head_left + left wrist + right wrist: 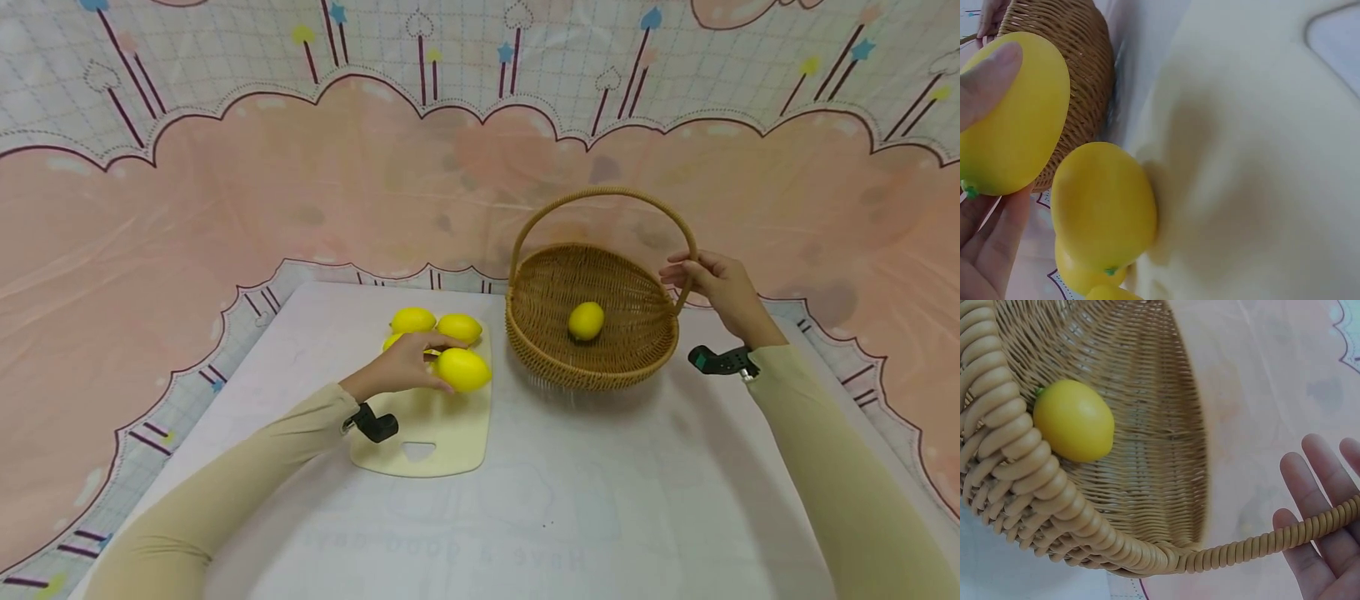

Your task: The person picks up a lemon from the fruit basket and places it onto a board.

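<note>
In the head view my left hand (408, 364) holds a yellow lemon (463, 370) above the cream cutting board (450, 429). The left wrist view shows the thumb on one side of this lemon (1029, 119) and fingers on the other. Behind that hand, several more lemons (459, 327) lie at the board's far end, partly covered by it. On the right, my right hand (723, 287) grips the handle (688, 237) of a wicker basket (536, 342), its fingers (1310, 487) behind the handle in the right wrist view. One lemon (1075, 422) lies inside the basket.
The board and basket stand side by side on a white table (450, 533), with a narrow gap between them. A pink patterned cloth (337, 192) hangs behind the table. The basket's tall handle arches over its opening.
</note>
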`<move>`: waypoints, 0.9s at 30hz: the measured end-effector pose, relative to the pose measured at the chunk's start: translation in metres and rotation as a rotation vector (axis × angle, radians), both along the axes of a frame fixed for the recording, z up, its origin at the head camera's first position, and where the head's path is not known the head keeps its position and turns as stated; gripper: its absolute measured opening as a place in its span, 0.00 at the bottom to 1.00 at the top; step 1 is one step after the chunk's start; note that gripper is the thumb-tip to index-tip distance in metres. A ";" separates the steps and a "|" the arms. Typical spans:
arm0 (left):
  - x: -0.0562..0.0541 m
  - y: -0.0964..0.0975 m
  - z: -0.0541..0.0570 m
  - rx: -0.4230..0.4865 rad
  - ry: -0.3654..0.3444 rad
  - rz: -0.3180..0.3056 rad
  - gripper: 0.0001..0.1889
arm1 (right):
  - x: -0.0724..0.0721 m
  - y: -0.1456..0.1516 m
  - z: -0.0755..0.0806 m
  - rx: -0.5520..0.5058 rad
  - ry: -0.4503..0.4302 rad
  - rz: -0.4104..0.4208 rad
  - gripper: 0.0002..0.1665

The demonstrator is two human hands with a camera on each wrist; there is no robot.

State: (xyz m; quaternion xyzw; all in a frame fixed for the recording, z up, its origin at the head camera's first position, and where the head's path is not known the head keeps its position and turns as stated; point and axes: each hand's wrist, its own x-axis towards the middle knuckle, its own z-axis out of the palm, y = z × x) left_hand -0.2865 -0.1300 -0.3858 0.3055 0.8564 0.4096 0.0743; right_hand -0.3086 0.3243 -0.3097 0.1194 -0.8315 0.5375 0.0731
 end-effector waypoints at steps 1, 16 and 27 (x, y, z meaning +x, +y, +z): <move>0.001 -0.001 -0.001 -0.012 0.013 -0.006 0.33 | 0.000 0.000 0.000 0.001 0.000 -0.001 0.15; 0.004 -0.005 -0.009 -0.163 0.029 -0.127 0.32 | -0.001 0.000 0.001 -0.008 0.019 0.020 0.16; 0.005 -0.004 -0.016 -0.295 0.122 -0.181 0.33 | -0.001 0.000 -0.001 -0.008 -0.006 -0.003 0.15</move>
